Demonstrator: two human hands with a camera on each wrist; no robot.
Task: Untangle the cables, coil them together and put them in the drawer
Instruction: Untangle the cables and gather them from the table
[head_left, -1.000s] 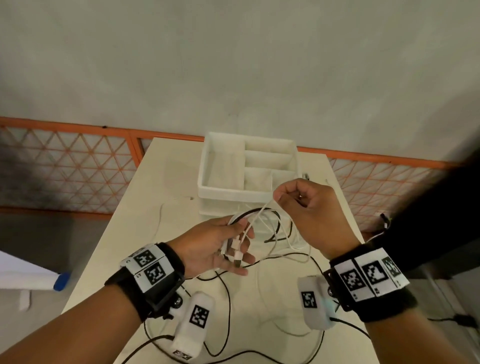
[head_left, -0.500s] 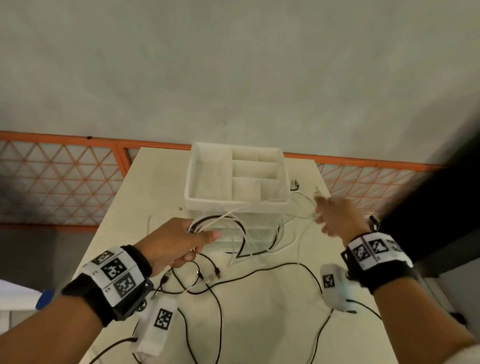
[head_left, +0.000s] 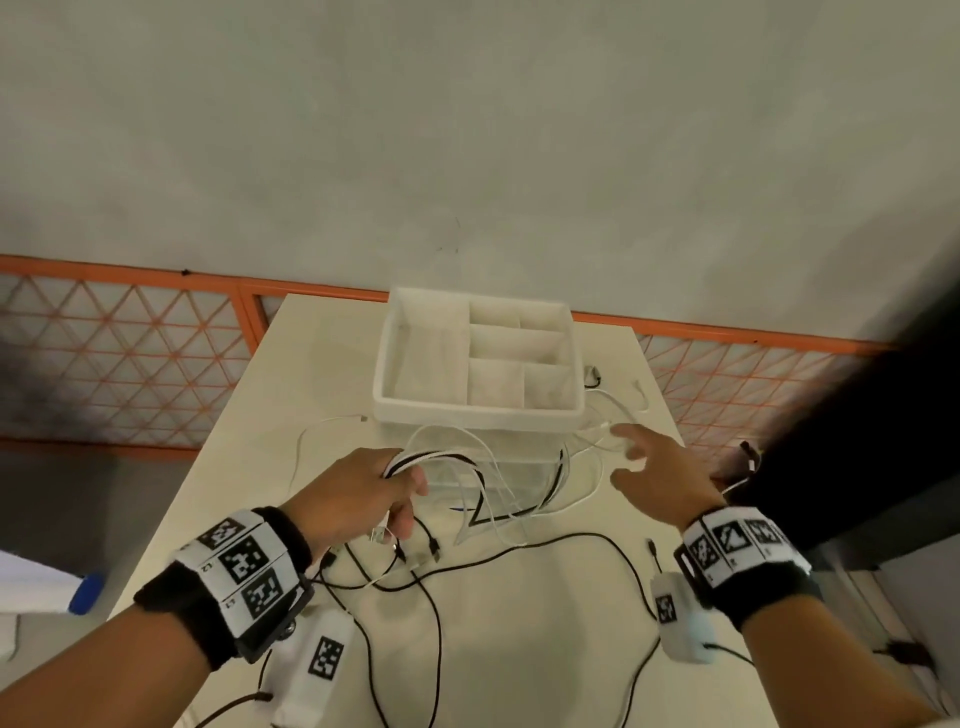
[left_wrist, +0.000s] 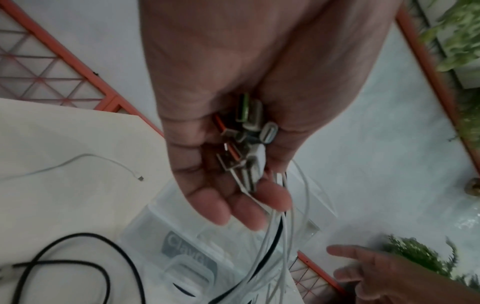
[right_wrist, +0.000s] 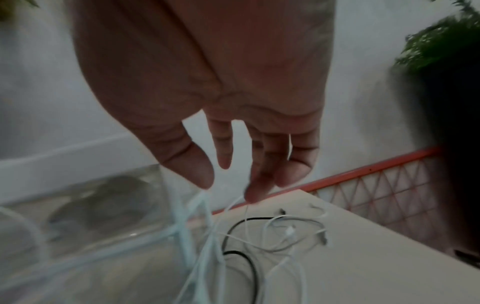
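White and black thin cables (head_left: 483, 483) hang in loops from the left hand (head_left: 358, 493), whose fingers curl around a cluster of their plug ends (left_wrist: 246, 144) held in the palm. The loops droop in front of the clear plastic drawer unit (head_left: 493, 452) standing on the cream table (head_left: 519, 649). On top of that unit sits a white divided plastic tray (head_left: 478, 405). The right hand (head_left: 660, 478) hovers beside the unit's right corner with fingers spread and relaxed; in the right wrist view thin white strands pass by its fingertips (right_wrist: 255, 191), but I cannot tell whether they are pinched. More loose cable ends (right_wrist: 293, 232) lie on the table beyond it.
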